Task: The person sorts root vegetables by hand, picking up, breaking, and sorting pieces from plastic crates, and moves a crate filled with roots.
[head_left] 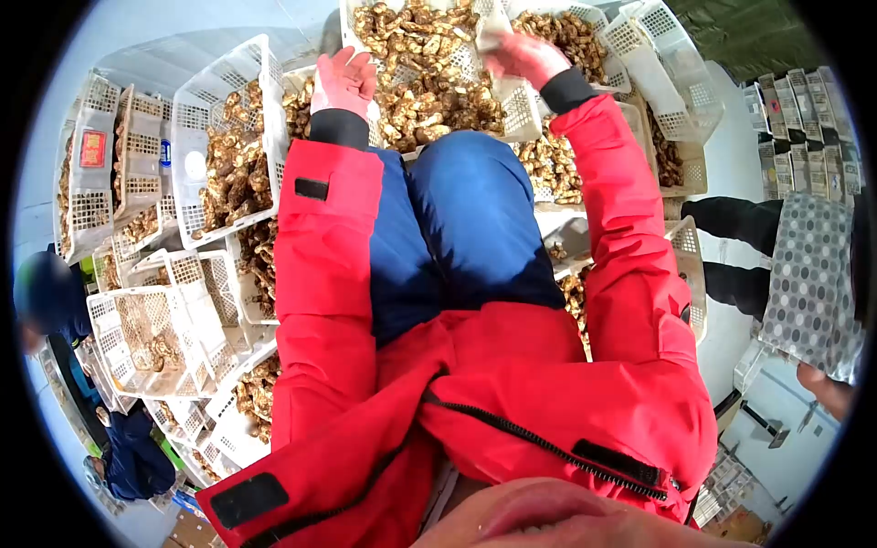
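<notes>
A white plastic crate (523, 111) lies in front of my knees, heaped with knobbly brown-and-cream mushrooms (429, 100). Over its left edge is my left hand (343, 80), fingers loosely bent and apart, with nothing visible in them. My right hand (528, 60) hovers at the crate's right rim, near the neighbouring crate of mushrooms (568, 41). Motion smears its fingertips, so whether it holds anything is unclear.
Tilted crates (192, 173) of mushrooms crowd my left, with stacked crates (146, 301) behind them. At right lies an upturned crate (681, 68). A person in a dotted apron (811, 274) is at far right; another person in dark blue (137, 457) is at lower left.
</notes>
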### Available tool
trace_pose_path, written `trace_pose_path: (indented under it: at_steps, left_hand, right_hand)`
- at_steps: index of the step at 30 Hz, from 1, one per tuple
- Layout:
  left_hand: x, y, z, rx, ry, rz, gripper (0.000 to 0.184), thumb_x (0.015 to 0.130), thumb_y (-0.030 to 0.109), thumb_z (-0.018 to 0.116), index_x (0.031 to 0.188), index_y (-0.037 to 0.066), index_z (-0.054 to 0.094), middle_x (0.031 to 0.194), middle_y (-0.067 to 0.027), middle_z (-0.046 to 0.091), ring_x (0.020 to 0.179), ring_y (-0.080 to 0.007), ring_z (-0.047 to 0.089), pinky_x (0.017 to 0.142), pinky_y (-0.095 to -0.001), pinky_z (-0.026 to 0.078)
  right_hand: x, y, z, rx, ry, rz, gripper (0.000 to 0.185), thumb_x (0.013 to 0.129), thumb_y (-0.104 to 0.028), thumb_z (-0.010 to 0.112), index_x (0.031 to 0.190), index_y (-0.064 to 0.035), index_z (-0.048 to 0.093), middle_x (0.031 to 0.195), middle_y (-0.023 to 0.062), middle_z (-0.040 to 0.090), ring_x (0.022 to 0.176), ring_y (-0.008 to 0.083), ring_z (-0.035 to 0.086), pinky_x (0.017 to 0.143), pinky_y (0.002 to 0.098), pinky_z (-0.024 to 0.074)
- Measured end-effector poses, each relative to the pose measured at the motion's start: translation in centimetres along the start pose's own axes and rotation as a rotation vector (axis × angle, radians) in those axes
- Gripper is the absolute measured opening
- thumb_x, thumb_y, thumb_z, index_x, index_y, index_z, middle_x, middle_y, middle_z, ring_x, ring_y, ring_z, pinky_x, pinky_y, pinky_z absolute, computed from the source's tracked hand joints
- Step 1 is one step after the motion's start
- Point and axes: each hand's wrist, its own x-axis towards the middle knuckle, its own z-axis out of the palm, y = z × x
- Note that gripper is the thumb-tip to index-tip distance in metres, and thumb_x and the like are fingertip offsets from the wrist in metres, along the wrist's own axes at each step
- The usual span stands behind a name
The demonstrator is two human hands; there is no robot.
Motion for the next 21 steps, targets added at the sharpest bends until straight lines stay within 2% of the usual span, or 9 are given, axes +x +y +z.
trace_pose_path:
  at_steps: [1,3,4,5,6,10,16,21]
  left_hand:
    - [0.6,0.0,-1.3,-0.05,-0.127,-0.048,0.052,0.082,0.054,0.041,0.106,0.008,0.049,0.095,-0.0066,0.058,0.076,-0.016,0.055,0.062,-0.0246,0.044]
    - [1.0,0.1,-1.7,-0.112,-0.144,-0.068,0.046,0.082,0.05,0.041,0.101,0.01,0.053,0.091,-0.0058,0.059,0.074,-0.0173,0.056,0.059,-0.0254,0.046]
    - [1.0,0.0,-1.8,-0.144,-0.152,-0.081,0.043,0.083,0.048,0.042,0.099,0.011,0.055,0.089,-0.0054,0.06,0.074,-0.018,0.056,0.058,-0.0258,0.047]
    - [0.2,0.2,-0.9,-0.07,-0.054,-0.037,0.042,0.082,0.048,0.043,0.099,0.011,0.055,0.089,-0.006,0.06,0.075,-0.0189,0.057,0.058,-0.0265,0.048]
    - [0.3,0.1,-1.2,-0.084,-0.065,-0.053,0.041,0.083,0.047,0.043,0.098,0.011,0.055,0.089,-0.0061,0.06,0.075,-0.0192,0.057,0.058,-0.0267,0.048]
    - [1.2,-0.1,-1.6,-0.104,-0.094,-0.077,0.04,0.082,0.046,0.043,0.097,0.011,0.056,0.091,-0.0059,0.061,0.077,-0.0202,0.058,0.061,-0.0279,0.049]
    - [0.5,0.1,-1.3,-0.091,-0.088,-0.059,0.039,0.083,0.044,0.044,0.099,0.01,0.056,0.096,-0.0077,0.059,0.081,-0.0201,0.057,0.063,-0.0279,0.049]
    - [0.8,0.0,-1.9,-0.148,-0.135,-0.08,0.038,0.084,0.042,0.043,0.099,0.01,0.055,0.093,-0.0067,0.06,0.08,-0.019,0.057,0.062,-0.0268,0.048]
  right_hand:
    - [-0.1,2.1,-0.1,-0.111,-0.001,0.134,0.043,0.082,-0.026,0.052,0.117,-0.0045,0.042,0.105,0.012,0.053,0.074,0.0183,0.056,0.068,0.0322,0.0473]
    - [-0.6,7.3,-1.5,-0.117,0.23,0.352,0.04,0.082,-0.023,0.054,0.118,-0.0065,0.044,0.097,0.012,0.058,0.071,0.0183,0.059,0.064,0.0303,0.0487]
    - [-1.0,9.3,-2.0,-0.099,0.318,0.417,0.039,0.082,-0.021,0.054,0.118,-0.0074,0.045,0.093,0.0119,0.06,0.07,0.0184,0.06,0.061,0.0293,0.0494]
    - [-1.3,10.6,-2.7,-0.059,0.334,0.435,0.039,0.083,-0.022,0.054,0.118,-0.0086,0.045,0.094,0.0118,0.06,0.073,0.019,0.06,0.062,0.0292,0.0496]
    - [-1.7,12.3,-3.5,-0.018,0.353,0.451,0.04,0.083,-0.024,0.054,0.118,-0.0097,0.045,0.096,0.0116,0.06,0.075,0.0196,0.061,0.063,0.0292,0.0497]
    - [-2.3,13.2,-3.4,0.058,0.458,0.376,0.04,0.082,-0.023,0.055,0.118,-0.0097,0.045,0.093,0.0092,0.061,0.076,0.0178,0.061,0.064,0.0299,0.0493]
    - [-2.0,13.9,-3.3,-0.025,0.423,0.39,0.04,0.082,-0.021,0.054,0.119,-0.0107,0.045,0.091,0.0057,0.06,0.077,0.0173,0.061,0.065,0.0299,0.0481]
    - [-2.7,13.9,-2.7,-0.042,0.439,0.308,0.037,0.082,-0.021,0.053,0.118,-0.0122,0.046,0.09,0.0052,0.061,0.076,0.0158,0.06,0.064,0.0289,0.047]
